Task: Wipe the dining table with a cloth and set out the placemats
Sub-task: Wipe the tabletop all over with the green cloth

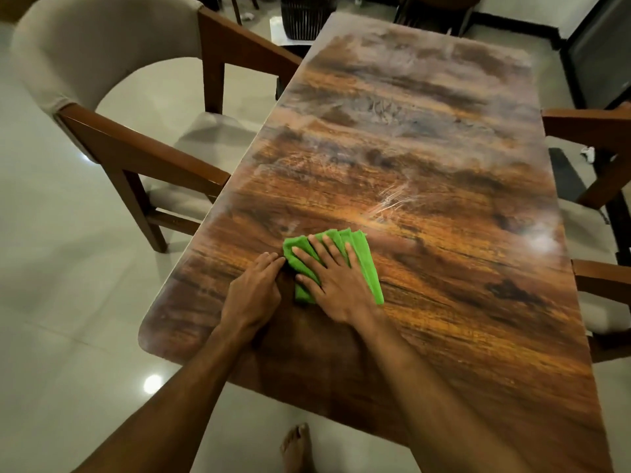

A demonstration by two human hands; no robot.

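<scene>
A bare foot [296, 447] stands on the pale glossy floor [51, 302] at the table's near end, and both forearms reach out over the wood-grain table [461, 319]. The left hand [254, 290] rests on the tabletop with its fingers close together and lightly bent. The tips are at the left edge of the cloth [367, 264], and the hand grips nothing that shows. Just beside it, the right hand [333, 281] lies flat on the cloth with fingers spread wide, pressing it down rather than holding it. The cloth is bright green and folded into layers. It lies on the near part of the table, toward the left side, and sticks out past the fingertips and along the right of the hand. Beyond the cloth, pale scratch-like streaks [392, 199] cross the middle of the top, and the far half looks hazy and smeared. A left chair [136, 155] with wooden arms and a beige curved back stands by the left edge, angled away. A right chair [594, 131] shows only its wooden arm at the opposite edge. Past the far end stands a dark ribbed thing [307, 15], too dim to tell.
</scene>
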